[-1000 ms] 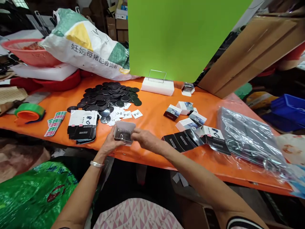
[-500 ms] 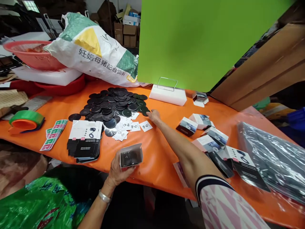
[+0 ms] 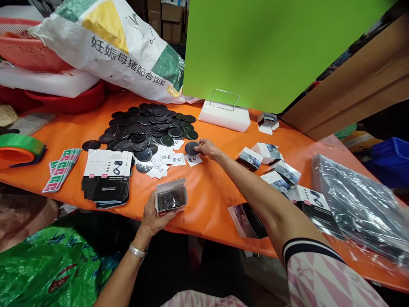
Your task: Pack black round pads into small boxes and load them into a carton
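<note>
My left hand point(image 3: 156, 216) is wrapped round a small carton point(image 3: 171, 186) near the table's front edge. Its top is open, and a dark, shiny item point(image 3: 172, 199) lies inside. Farther out, my right hand point(image 3: 207, 148) pinches a black disc point(image 3: 191, 148) by its edge. That disc is above a small printed leaflet point(image 3: 193, 160), partly covering it. Left of it spreads a heap of black discs point(image 3: 153, 125), with several more leaflets point(image 3: 166, 157) along its near side. A stack of flat printed cartons point(image 3: 107, 177) lies left of my left hand.
Several small boxes point(image 3: 251, 158) lie on the right, beside a plastic-wrapped grey bundle point(image 3: 358, 200). A white foam block point(image 3: 225, 116) stands before the green panel point(image 3: 249, 47). Tape rolls point(image 3: 21, 147), stickers point(image 3: 62, 170) and a large sack point(image 3: 128, 55) are on the left.
My right hand has taken a black disc from the heap's right edge and drawn it slightly nearer, over a leaflet. My left hand still holds the carton. The view has tipped down.
</note>
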A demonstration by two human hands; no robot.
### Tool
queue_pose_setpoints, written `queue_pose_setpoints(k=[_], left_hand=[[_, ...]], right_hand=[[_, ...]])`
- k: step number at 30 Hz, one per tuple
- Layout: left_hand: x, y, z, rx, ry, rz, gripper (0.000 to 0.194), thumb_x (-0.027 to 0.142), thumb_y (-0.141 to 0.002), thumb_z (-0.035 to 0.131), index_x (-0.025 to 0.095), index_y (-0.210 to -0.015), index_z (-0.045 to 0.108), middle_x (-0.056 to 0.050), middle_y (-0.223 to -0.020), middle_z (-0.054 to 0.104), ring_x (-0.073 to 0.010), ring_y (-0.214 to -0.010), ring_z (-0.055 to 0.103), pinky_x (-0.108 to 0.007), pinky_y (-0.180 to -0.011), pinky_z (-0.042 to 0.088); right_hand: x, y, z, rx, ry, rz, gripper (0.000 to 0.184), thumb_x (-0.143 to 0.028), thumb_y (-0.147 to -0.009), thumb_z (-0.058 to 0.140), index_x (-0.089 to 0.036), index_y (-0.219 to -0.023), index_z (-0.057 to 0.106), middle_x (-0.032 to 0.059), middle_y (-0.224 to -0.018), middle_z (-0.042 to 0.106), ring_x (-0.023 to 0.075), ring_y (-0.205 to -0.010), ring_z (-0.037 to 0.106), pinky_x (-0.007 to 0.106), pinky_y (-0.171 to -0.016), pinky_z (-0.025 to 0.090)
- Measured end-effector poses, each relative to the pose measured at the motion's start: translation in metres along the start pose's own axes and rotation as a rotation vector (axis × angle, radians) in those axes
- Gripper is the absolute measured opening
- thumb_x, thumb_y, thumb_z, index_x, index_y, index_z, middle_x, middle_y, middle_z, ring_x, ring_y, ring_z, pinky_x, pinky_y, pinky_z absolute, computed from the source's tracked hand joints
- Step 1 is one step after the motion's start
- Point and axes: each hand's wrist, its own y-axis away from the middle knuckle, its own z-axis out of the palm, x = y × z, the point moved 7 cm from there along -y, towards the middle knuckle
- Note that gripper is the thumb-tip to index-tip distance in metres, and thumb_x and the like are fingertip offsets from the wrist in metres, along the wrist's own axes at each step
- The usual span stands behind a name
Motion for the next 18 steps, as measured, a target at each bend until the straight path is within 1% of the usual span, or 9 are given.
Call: queue_pose_setpoints(k=[1,3,4,6,9,12,15,17,18], left_hand=[[0.000,-0.001,0.000,0.005,0.001,-0.012,0.051,0.048,-0.067,0.077,0.020,-0.102,0.054,-0.002,-0.079,0.068,-0.0188,-0.067,0.068,-0.029,-0.060,0.057],[0.000,-0.002,-0.001,0.003,0.016,-0.028,0.051,0.048,-0.067,0.076,0.020,-0.102,0.054,-0.001,-0.079,0.069,-0.0192,-0.067,0.068,-0.029,-0.060,0.056],[0.001,-0.002,0.000,-0.004,0.027,-0.027,0.051,0.047,-0.068,0.076,0.020,-0.104,0.054,-0.002,-0.080,0.069,-0.0192,-0.067,0.068,-0.029,-0.060,0.057],[0.002,-0.002,0.000,-0.016,0.047,-0.015,0.051,0.045,-0.069,0.076,0.019,-0.106,0.054,-0.003,-0.083,0.070,-0.0192,-0.070,0.069,-0.030,-0.062,0.057],[0.002,-0.002,0.001,-0.024,0.055,-0.010,0.049,0.042,-0.070,0.075,0.019,-0.107,0.054,-0.004,-0.086,0.071,-0.0198,-0.073,0.070,-0.030,-0.063,0.057],[0.001,-0.002,0.001,-0.016,0.063,-0.029,0.049,0.043,-0.069,0.075,0.019,-0.106,0.054,-0.004,-0.085,0.071,-0.0207,-0.074,0.070,-0.031,-0.064,0.057],[-0.002,-0.003,0.001,-0.015,0.081,-0.064,0.049,0.044,-0.066,0.076,0.019,-0.103,0.055,-0.004,-0.086,0.070,-0.0215,-0.077,0.069,-0.033,-0.068,0.057],[-0.009,-0.005,0.001,-0.028,0.122,-0.117,0.052,0.044,-0.065,0.078,0.019,-0.104,0.055,-0.004,-0.088,0.070,-0.0215,-0.081,0.069,-0.034,-0.072,0.057],[-0.013,-0.007,0.001,-0.036,0.173,-0.146,0.054,0.043,-0.064,0.079,0.018,-0.105,0.055,-0.004,-0.091,0.070,-0.0214,-0.083,0.069,-0.035,-0.075,0.057]], right_hand=[[0.001,0.008,0.005,-0.048,0.011,-0.013,0.031,-0.022,-0.069,0.077,-0.019,-0.096,0.062,-0.0020,-0.063,0.062,0.0134,-0.053,0.058,0.024,-0.053,0.047],[0.002,0.021,0.015,-0.112,0.050,-0.030,0.045,-0.017,-0.056,0.084,-0.019,-0.095,0.063,-0.0033,-0.064,0.062,0.0152,-0.059,0.060,0.024,-0.056,0.047],[0.002,0.024,0.018,-0.124,0.072,-0.034,0.050,-0.016,-0.050,0.086,-0.019,-0.094,0.063,-0.0031,-0.067,0.063,0.0165,-0.064,0.062,0.024,-0.059,0.047],[0.001,0.027,0.022,-0.122,0.111,-0.026,0.051,-0.016,-0.045,0.087,-0.019,-0.090,0.062,-0.0012,-0.075,0.065,0.0189,-0.075,0.064,0.024,-0.063,0.047],[-0.002,0.027,0.022,-0.099,0.135,0.011,0.046,-0.018,-0.045,0.086,-0.018,-0.084,0.060,0.0018,-0.083,0.066,0.0201,-0.082,0.063,0.024,-0.065,0.047],[-0.005,0.036,0.019,-0.062,0.102,0.021,0.043,-0.018,-0.046,0.084,-0.018,-0.081,0.059,0.0007,-0.082,0.064,0.0186,-0.081,0.061,0.023,-0.062,0.045],[-0.006,0.054,0.016,-0.032,0.015,-0.002,0.034,-0.013,-0.052,0.077,-0.018,-0.080,0.058,-0.0018,-0.071,0.060,0.0163,-0.072,0.059,0.022,-0.058,0.043],[-0.008,0.071,0.009,-0.006,-0.066,-0.036,0.033,-0.011,-0.056,0.069,-0.017,-0.086,0.058,-0.0037,-0.067,0.057,0.0143,-0.066,0.057,0.022,-0.057,0.043],[-0.009,0.082,0.003,0.012,-0.108,-0.058,0.035,-0.010,-0.058,0.066,-0.017,-0.091,0.058,-0.0042,-0.067,0.057,0.0136,-0.065,0.057,0.022,-0.058,0.044]])
